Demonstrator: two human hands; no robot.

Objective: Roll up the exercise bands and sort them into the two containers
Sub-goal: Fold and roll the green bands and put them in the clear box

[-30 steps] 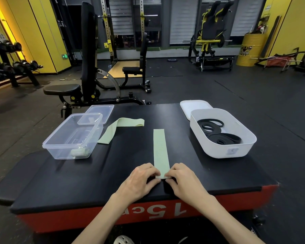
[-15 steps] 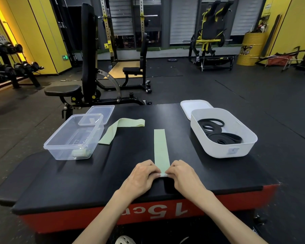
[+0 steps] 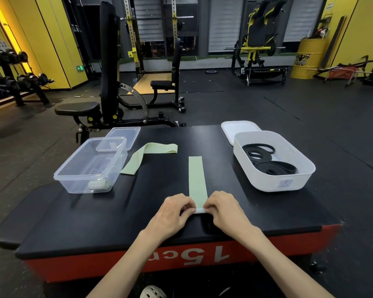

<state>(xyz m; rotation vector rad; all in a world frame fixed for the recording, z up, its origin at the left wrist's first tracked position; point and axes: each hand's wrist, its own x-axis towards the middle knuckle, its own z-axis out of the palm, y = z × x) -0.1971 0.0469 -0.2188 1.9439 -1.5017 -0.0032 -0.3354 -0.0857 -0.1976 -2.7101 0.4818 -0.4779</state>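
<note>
At the bench's right edge we saw the white container holding black bands, at its left edge the clear container with one rolled band. Near the front edge our left grip and right grip each pinched the rolled end of the green band lying flat.

My green band lies flat, near end rolled. A second band lies kinked by the clear tub; black bands sit in the white tub.
</note>
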